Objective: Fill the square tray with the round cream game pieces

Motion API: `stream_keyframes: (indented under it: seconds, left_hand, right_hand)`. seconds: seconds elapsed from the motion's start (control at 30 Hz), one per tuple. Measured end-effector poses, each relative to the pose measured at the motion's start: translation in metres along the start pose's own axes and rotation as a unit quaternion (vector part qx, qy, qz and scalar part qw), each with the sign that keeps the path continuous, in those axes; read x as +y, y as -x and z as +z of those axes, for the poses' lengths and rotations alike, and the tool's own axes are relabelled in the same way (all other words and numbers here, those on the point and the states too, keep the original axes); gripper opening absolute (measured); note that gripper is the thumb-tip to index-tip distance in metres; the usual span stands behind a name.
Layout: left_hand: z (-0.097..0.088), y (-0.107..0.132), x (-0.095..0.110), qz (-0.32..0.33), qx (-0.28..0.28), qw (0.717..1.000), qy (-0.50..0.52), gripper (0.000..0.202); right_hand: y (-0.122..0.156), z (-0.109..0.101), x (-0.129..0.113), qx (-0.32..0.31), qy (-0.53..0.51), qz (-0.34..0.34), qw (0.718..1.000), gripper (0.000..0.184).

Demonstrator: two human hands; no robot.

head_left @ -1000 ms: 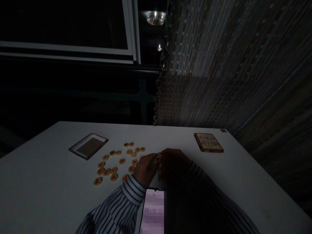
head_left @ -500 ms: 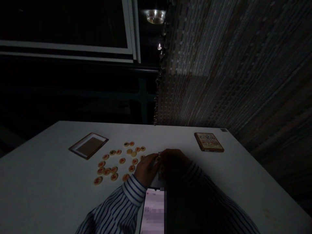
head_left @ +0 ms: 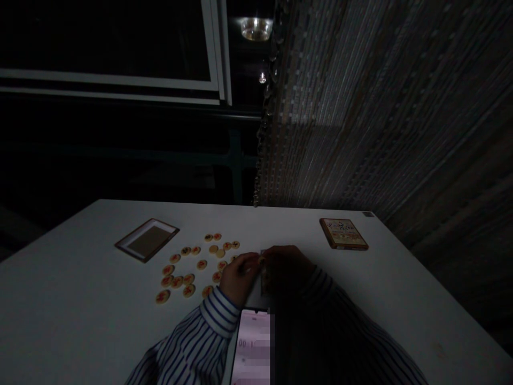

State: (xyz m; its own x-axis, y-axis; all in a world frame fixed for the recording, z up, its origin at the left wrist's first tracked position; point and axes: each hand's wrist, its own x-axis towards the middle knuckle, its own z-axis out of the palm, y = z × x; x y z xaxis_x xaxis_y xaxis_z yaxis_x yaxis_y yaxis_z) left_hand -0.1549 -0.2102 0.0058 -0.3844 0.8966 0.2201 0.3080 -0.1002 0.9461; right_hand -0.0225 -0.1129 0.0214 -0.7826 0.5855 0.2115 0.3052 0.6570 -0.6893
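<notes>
A person in a striped shirt brings both hands together over a white table in dim light. The left hand, fingers curled inward, meets the right hand, which lies in deep shadow. A small pale piece shows between their fingertips, though the darkness hides which hand grips it and how tightly either is closed. Round game discs with red and dark markings lie scattered just left of the left hand. A shallow tray sits beyond them, farther left. A decorated box rests well apart beyond the right hand, and a lit phone lies below the wrists.
</notes>
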Motion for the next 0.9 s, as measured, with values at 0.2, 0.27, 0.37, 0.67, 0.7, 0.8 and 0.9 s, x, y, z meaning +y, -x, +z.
stream_keyframes:
  seconds: [0.2, 0.27, 0.37, 0.67, 0.7, 0.8, 0.9]
  left_hand:
    - [0.0008, -0.0010, 0.0092, -0.066, 0.017, 0.996, 0.053, 0.017]
    - [0.0007, -0.0009, 0.0089, -0.073, 0.012, 0.996, 0.055, 0.017]
    - [0.0008, -0.0009, 0.0070, -0.071, 0.011, 0.996, 0.061, 0.018]
    - [-0.0008, -0.0015, 0.0108, -0.079, 0.014, 0.995, 0.062, 0.015]
    - [-0.0010, -0.0015, 0.0110, -0.080, 0.014, 0.995, 0.061, 0.015]
    - [-0.0013, -0.0013, 0.0103, -0.081, 0.018, 0.995, 0.058, 0.015]
    - [-0.0012, -0.0015, 0.0075, -0.093, 0.021, 0.994, 0.062, 0.016]
  right_hand:
    - [0.0006, -0.0008, -0.0030, -0.010, 0.026, 0.012, 1.000, 0.018]
    - [0.0007, -0.0013, -0.0042, -0.015, 0.025, 0.003, 1.000, 0.019]
    - [0.0010, -0.0006, -0.0054, -0.012, 0.025, -0.018, 0.999, 0.019]
    - [0.0008, 0.0024, -0.0066, 0.006, 0.020, -0.008, 1.000, 0.018]
    - [0.0009, 0.0023, -0.0070, 0.008, 0.029, -0.005, 1.000, 0.018]
    - [0.0019, 0.0029, -0.0070, 0.012, 0.041, 0.002, 0.999, 0.019]
    - [0.0026, 0.0043, -0.0066, 0.014, 0.051, 0.007, 0.999, 0.021]
